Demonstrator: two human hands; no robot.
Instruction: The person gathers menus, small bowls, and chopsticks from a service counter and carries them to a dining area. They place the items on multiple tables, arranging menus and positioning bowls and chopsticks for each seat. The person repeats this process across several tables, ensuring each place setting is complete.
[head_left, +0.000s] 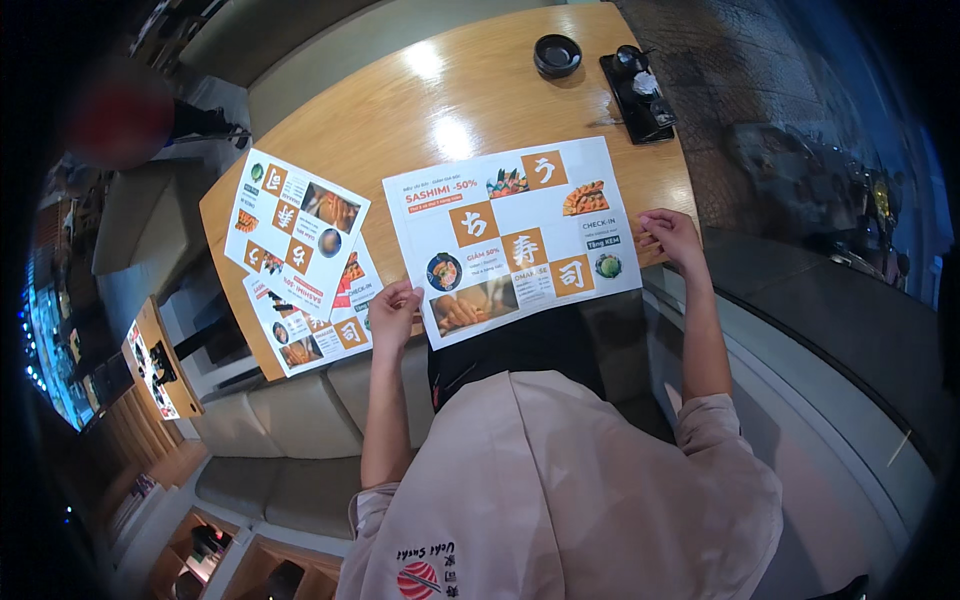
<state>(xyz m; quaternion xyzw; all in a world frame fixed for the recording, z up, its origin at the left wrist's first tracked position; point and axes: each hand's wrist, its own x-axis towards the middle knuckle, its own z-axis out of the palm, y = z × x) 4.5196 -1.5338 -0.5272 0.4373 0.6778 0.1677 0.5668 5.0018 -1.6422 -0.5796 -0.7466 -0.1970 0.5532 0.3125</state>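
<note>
A large printed paper placemat with food pictures and writing lies before me, its near edge hanging over the table's edge above my lap. The thumb and fingers of my left hand pinch its left edge near the lower corner. Just off its right edge is my right hand, fingers loosely bent and apart, holding nothing. To the left, a similar printed sheet lies turned around, partly covering another sheet set closer to me.
The wooden table bears stacked small black dishes and a black tray with condiment containers at the far right. A padded bench runs along the near side. A dark window borders the right. Another table stands at left.
</note>
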